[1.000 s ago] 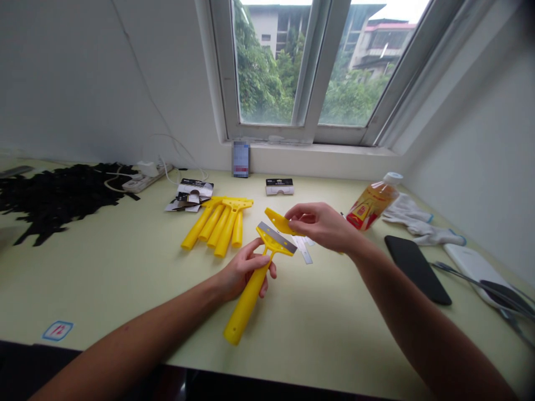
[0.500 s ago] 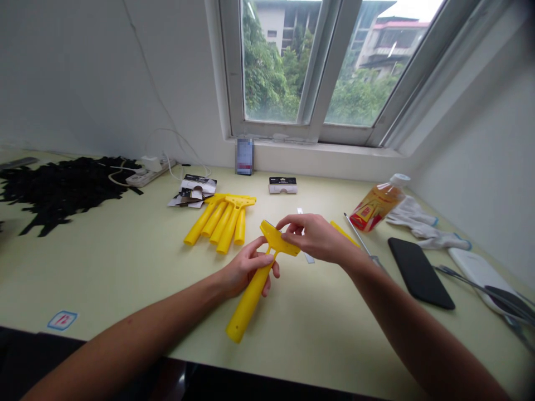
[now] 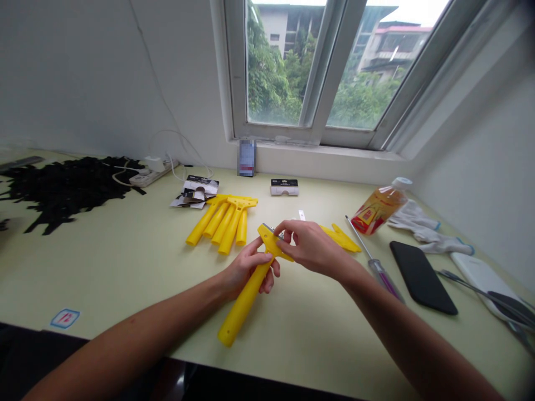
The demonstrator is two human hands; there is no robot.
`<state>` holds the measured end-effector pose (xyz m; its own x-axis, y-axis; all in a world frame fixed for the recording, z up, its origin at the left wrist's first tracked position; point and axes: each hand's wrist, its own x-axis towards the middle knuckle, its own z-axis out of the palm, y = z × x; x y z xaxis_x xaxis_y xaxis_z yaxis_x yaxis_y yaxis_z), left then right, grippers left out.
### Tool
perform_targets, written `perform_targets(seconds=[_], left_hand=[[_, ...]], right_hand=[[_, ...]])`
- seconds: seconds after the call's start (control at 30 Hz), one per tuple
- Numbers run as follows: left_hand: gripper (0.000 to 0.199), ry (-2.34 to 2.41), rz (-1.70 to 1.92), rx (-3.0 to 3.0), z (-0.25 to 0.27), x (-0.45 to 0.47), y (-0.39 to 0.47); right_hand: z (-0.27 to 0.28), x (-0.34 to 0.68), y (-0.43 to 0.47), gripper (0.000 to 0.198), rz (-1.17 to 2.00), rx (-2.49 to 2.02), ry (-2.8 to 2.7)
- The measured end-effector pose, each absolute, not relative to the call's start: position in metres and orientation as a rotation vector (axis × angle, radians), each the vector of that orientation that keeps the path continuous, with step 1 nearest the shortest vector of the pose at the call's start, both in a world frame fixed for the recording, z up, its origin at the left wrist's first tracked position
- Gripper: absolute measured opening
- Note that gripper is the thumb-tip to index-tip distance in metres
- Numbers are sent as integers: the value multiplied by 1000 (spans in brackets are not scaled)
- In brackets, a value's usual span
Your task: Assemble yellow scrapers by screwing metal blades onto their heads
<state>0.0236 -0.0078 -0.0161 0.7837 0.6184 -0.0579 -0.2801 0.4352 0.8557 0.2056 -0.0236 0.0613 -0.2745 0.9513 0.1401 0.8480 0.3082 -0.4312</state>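
Pale table (image 3: 137, 267) below the window (image 3: 326, 72), and over it slants the yellow scraper (image 3: 251, 289), handle (image 3: 236, 314) near and left, head (image 3: 268, 238) far and right! Left hand (image 3: 246, 264) wraps it just below the head; right hand (image 3: 315, 248) meets the head from the right, fingertips bent against it, anything pinched too small to tell.

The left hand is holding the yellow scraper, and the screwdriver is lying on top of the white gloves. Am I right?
Not quite: the screwdriver isn't on the white gloves. The head view shows it lying on the table, just left of the flat black slab. The left hand is indeed holding the yellow scraper.
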Motion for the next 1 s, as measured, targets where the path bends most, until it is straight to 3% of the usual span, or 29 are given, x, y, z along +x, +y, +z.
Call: perform_targets(seconds=[0.1,0.27,0.57,0.8,1.0], left_hand=[[24,437,616,982,-18,25,-8],[27,509,650,1046,-19,27,-9],[28,540,687,1162,-12,24,-11],[30,722,944,1023,-9,28,-6],[32,761,1037,973,-7,27,-5]], right_hand=[[58,201,-26,11,416,-1592,-2203],[56,199,-28,18,474,-1562,-2136],[49,207,-15,21,855,-1410,-1989],[13,237,19,18,490,-1539,-2135],[-6,241,25,18,438,-1504,-2267]])
